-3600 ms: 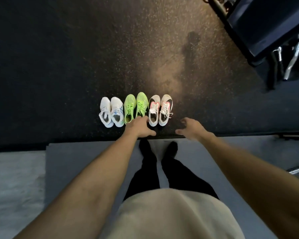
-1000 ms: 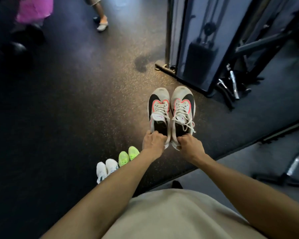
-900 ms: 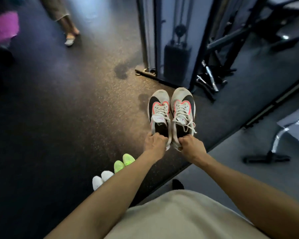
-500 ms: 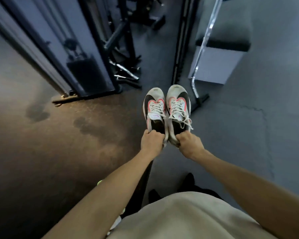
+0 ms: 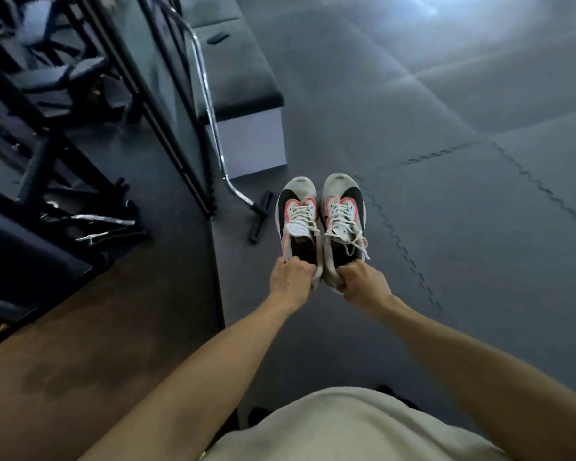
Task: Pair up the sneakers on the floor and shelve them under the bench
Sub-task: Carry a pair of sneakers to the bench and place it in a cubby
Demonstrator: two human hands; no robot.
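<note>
Sneakers held side by side, toes forward, above the grey floor mat (image 5: 446,227): left sneaker (image 5: 296,217) in left hand (image 5: 290,277), right sneaker (image 5: 345,214) in right hand (image 5: 363,284). Fingers of each hand clamp the heel. Bench (image 5: 243,78) stands ahead, to the left.

Two white sneakers (image 5: 320,224) with black panels and pink trim hang side by side mid-frame, toes pointing up-frame, heels gripped.
</note>
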